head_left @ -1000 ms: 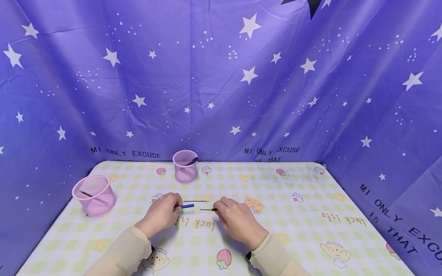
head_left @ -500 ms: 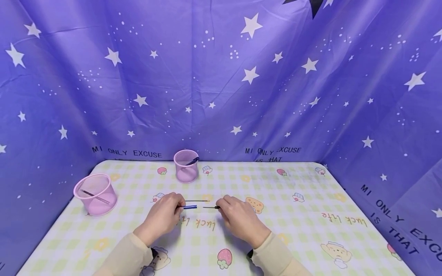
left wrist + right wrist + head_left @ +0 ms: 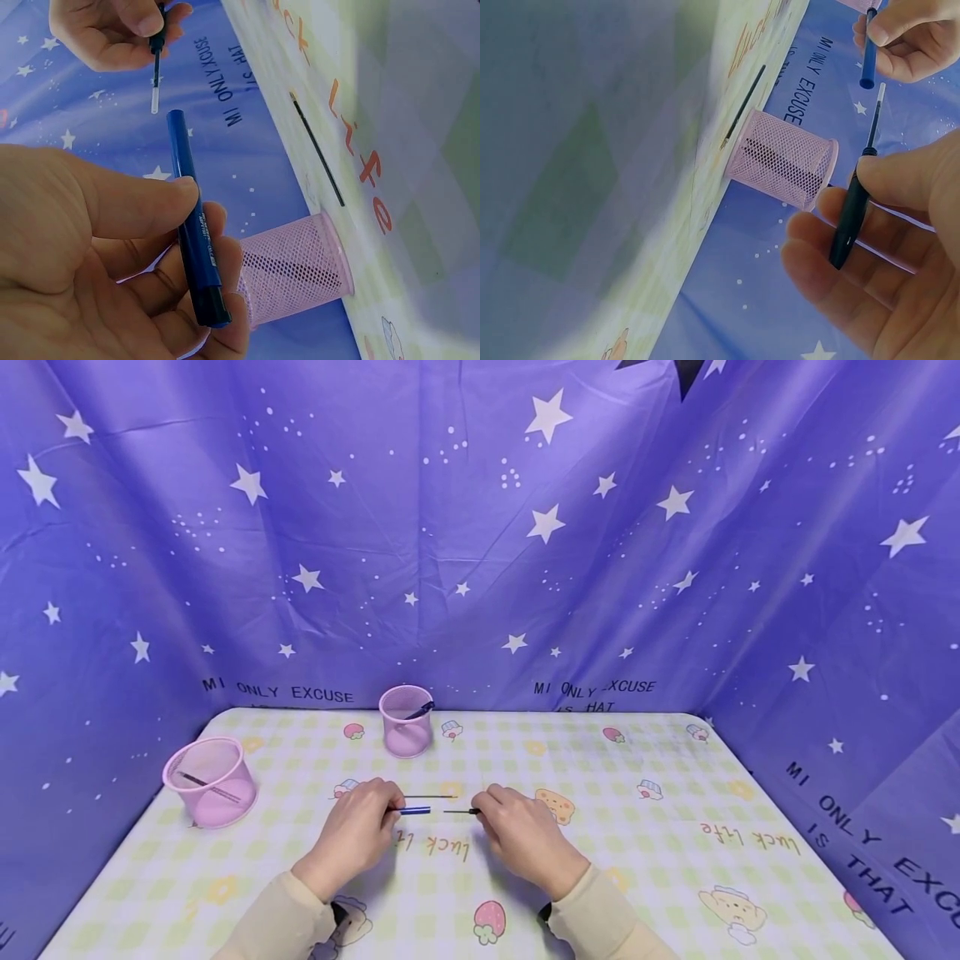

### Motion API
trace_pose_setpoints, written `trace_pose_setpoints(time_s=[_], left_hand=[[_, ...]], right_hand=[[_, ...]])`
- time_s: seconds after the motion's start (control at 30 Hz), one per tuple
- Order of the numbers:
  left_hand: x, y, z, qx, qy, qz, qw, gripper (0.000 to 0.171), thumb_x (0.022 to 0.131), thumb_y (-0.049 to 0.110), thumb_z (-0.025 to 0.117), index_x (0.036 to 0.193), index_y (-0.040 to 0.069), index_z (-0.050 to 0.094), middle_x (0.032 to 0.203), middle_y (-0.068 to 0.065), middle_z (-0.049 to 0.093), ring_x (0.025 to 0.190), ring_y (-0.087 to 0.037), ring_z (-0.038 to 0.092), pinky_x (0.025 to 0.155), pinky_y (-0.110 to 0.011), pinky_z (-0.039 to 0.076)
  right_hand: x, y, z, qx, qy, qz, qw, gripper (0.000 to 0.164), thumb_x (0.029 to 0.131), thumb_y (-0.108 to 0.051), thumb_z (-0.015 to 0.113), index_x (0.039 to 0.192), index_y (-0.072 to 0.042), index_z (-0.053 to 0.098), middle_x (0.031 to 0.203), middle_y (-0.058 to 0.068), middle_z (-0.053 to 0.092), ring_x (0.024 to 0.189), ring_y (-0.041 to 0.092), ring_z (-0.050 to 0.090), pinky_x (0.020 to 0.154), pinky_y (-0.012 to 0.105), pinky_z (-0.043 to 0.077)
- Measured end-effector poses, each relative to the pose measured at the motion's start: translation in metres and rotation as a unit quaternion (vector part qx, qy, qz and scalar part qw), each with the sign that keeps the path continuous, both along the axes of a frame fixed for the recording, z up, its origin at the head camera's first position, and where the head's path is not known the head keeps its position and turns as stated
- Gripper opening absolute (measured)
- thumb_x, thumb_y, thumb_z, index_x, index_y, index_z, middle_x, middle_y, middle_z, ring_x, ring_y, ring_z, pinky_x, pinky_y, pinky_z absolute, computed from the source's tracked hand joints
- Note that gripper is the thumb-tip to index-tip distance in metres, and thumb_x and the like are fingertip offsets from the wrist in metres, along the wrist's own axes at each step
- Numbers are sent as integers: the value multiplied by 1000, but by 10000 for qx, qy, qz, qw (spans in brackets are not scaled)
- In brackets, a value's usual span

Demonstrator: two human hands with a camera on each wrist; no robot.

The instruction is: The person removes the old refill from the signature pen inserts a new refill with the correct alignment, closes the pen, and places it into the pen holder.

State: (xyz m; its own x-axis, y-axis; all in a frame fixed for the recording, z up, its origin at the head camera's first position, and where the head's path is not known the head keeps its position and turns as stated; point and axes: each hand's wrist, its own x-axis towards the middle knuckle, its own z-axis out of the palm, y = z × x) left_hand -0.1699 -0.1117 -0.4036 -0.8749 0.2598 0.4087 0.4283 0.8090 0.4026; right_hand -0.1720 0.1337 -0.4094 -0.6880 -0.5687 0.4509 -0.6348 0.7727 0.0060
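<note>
My left hand point(image 3: 356, 828) grips a blue pen barrel point(image 3: 180, 146) between thumb and fingers, its open end pointing right. In my right hand point(image 3: 521, 837) is the dark front section of a pen point(image 3: 851, 214), pinched by thumb and fingers. A thin refill point(image 3: 874, 124) with a pale end sticks out of that section toward the barrel. Barrel and refill lie nearly in line, a small gap apart. On the table just beyond the hands rests another dark, thin refill point(image 3: 429, 796), partly hidden by the left hand in the head view.
A pink mesh pen cup point(image 3: 406, 742) with a dark pen in it stands at the back. At the left is a wider pink mesh cup point(image 3: 217, 814) holding a thin dark refill. A checked cloth point(image 3: 645, 877) covers the table; a starry purple curtain point(image 3: 480, 552) hangs around it.
The barrel and the refill end have come level with each other; earlier the refill sat slightly lower. Both hands keep their grips. The head view has shifted slightly.
</note>
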Motion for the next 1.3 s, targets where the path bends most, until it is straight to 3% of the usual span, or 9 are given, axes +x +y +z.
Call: trace_pose_setpoints(time_s=[0.47, 1.3], left_hand=[[4, 2, 4, -7, 40, -103, 9999, 21, 74, -4, 73, 77, 13, 60, 73, 6, 52, 68, -12, 49, 65, -34, 42], [6, 14, 0, 53, 178, -459, 9988, 22, 73, -6, 69, 82, 14, 64, 76, 5, 57, 72, -15, 55, 67, -35, 43]], right_hand=[[0, 0, 0, 23, 46, -3, 10000, 9, 88, -14, 65, 94, -18, 63, 80, -9, 54, 67, 9, 54, 48, 22, 41], [2, -3, 1, 165, 64, -3, 9998, 8, 88, -16, 66, 94, -18, 63, 81, -7, 54, 69, 11, 56, 50, 26, 44]])
